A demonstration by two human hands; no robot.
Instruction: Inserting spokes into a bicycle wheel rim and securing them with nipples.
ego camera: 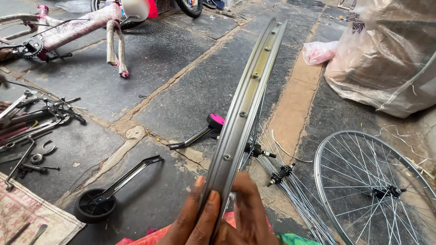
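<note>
- Down low in the head view: left hand (pixel 193 224) and right hand (pixel 250 213) clasped together around the near end of a bare metal wheel rim (pixel 245 104), fingers of the left pressed on its outer face, right wrapped behind.
- Rim held edge-on, tilted away and up to the right, spoke holes in a row along its channel, thin spokes (pixel 254 136) hanging loose behind it.
- Just beyond the rim on the stone paving (pixel 181 77): loose hub (pixel 281 173) among a spread of silver spokes (pixel 299 199).
- Right of the hands, flat on the ground: finished spoked wheel (pixel 374 190).
- Left of the hands, near: black training wheel (pixel 94 205) on its bracket; farther off, a second one with a pink hub (pixel 216 120).
- Far left: clutter of tools and brake parts (pixel 36 118).
- Top left: wrapped pink bicycle frame (pixel 77 27), lying on the ground.
- Top right: bulky clear plastic bag (pixel 386 54), small pink bag (pixel 318 52) beside it.
</note>
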